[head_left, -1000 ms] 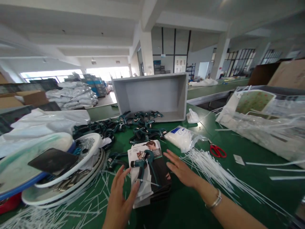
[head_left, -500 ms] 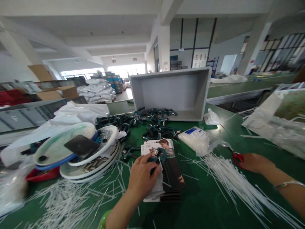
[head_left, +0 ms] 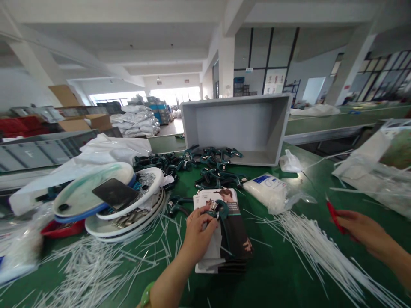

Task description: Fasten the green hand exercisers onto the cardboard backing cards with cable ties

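Observation:
My left hand (head_left: 201, 231) rests on a stack of printed cards (head_left: 236, 239), its fingers closed on a dark green hand grip trainer (head_left: 221, 209) lying on the top card. Thumb and index finger pinch near its metal spring. My right hand (head_left: 362, 231) grips red-handled scissors (head_left: 335, 217), with the pointed tip up and away from me, above the right side of the table. Just left of and below it lies a bundle of white cable ties (head_left: 317, 244). A clear bag of white material (head_left: 268, 192) is beyond the bundle.
A grey crate (head_left: 237, 124) lies on its side at the back, with a heap of grip trainers (head_left: 218, 171) before it. To the left stand stacked round trays (head_left: 125, 222) of metal parts, a black phone-like slab (head_left: 115, 196) and scattered cut ties (head_left: 86, 265).
My right hand has lifted the scissors away from the clear bag's end and moved them right. My left hand stays on the grip trainer. The view has shifted slightly.

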The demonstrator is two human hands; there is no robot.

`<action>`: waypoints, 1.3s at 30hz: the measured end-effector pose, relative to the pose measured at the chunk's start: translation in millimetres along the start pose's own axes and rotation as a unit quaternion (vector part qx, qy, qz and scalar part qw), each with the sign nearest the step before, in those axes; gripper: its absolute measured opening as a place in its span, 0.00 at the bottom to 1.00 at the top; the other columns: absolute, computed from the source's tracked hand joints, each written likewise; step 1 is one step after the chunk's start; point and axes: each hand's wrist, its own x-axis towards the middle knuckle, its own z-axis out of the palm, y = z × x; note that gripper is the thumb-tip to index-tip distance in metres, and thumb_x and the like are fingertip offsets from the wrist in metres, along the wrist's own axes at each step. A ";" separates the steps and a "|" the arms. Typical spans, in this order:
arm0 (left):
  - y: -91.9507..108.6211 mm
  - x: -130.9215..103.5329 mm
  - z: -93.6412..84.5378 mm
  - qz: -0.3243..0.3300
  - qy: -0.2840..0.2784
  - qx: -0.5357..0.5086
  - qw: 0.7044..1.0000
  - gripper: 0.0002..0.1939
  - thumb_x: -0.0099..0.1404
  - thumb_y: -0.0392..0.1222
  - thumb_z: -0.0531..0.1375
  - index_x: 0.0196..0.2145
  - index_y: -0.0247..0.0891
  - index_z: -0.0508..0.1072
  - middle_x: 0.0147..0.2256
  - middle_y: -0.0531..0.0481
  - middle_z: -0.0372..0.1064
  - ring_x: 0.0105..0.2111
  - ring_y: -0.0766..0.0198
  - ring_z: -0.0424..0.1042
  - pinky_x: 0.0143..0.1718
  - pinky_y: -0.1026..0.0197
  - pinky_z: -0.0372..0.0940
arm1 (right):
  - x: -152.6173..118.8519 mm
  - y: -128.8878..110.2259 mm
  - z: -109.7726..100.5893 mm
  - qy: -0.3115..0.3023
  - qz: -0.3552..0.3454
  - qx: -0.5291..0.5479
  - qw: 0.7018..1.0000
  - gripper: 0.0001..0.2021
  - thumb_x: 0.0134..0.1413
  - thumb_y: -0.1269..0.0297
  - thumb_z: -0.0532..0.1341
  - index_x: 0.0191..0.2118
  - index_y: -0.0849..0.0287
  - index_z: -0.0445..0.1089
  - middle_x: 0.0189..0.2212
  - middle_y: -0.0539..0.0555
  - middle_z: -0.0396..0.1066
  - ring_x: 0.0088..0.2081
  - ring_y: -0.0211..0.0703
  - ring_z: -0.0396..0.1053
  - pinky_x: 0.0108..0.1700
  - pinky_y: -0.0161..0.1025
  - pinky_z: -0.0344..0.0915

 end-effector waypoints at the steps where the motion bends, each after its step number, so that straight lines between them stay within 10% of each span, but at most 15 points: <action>1: -1.4 -0.4 0.6 -0.007 0.004 -0.029 1.000 0.10 0.55 0.42 0.56 0.19 0.40 0.72 0.43 0.47 0.69 0.50 0.53 0.63 0.53 0.47 0.52 | -12.0 -21.0 3.4 -0.032 -0.009 0.045 0.998 0.23 0.48 0.49 0.50 0.44 0.57 0.68 0.30 0.66 0.74 0.27 0.55 0.71 0.27 0.49 0.68; 5: -5.3 -3.5 3.2 -0.028 0.012 -0.104 0.994 0.11 0.56 0.45 0.56 0.21 0.38 0.72 0.46 0.45 0.66 0.51 0.53 0.61 0.52 0.50 0.54 | -57.2 -119.8 32.2 -0.138 -0.228 -0.020 0.963 0.22 0.45 0.59 0.57 0.50 0.54 0.64 0.37 0.57 0.73 0.35 0.50 0.71 0.36 0.45 0.69; 11: -7.3 -8.4 3.6 -0.027 0.050 -0.105 0.993 0.12 0.56 0.47 0.57 0.22 0.37 0.72 0.45 0.43 0.64 0.53 0.52 0.59 0.53 0.50 0.52 | -79.1 -198.9 62.4 -0.034 -0.472 -0.237 0.849 0.21 0.49 0.75 0.54 0.50 0.58 0.65 0.32 0.58 0.71 0.32 0.46 0.69 0.32 0.40 0.65; 29: -1.5 -15.6 6.1 0.099 0.050 0.050 0.993 0.09 0.60 0.42 0.55 0.27 0.41 0.74 0.46 0.44 0.62 0.53 0.52 0.57 0.52 0.47 0.53 | -67.5 -207.6 82.5 0.116 -0.603 -0.274 0.740 0.20 0.46 0.75 0.58 0.48 0.64 0.65 0.29 0.59 0.69 0.31 0.47 0.66 0.29 0.38 0.61; 34: -5.5 -16.1 7.5 0.100 0.062 0.060 0.991 0.09 0.59 0.42 0.56 0.26 0.40 0.74 0.45 0.44 0.62 0.51 0.52 0.57 0.50 0.46 0.54 | -59.8 -212.3 80.4 0.067 -0.615 -0.285 0.732 0.17 0.48 0.73 0.58 0.47 0.63 0.65 0.29 0.59 0.70 0.30 0.44 0.66 0.27 0.35 0.57; 39: -10.5 -15.4 8.8 0.051 0.129 -0.003 0.990 0.11 0.61 0.43 0.53 0.25 0.38 0.70 0.41 0.43 0.63 0.48 0.54 0.61 0.48 0.49 0.58 | -56.5 -213.5 75.3 -0.074 -0.554 -0.268 0.785 0.17 0.48 0.72 0.57 0.46 0.61 0.66 0.30 0.57 0.71 0.29 0.41 0.67 0.28 0.34 0.57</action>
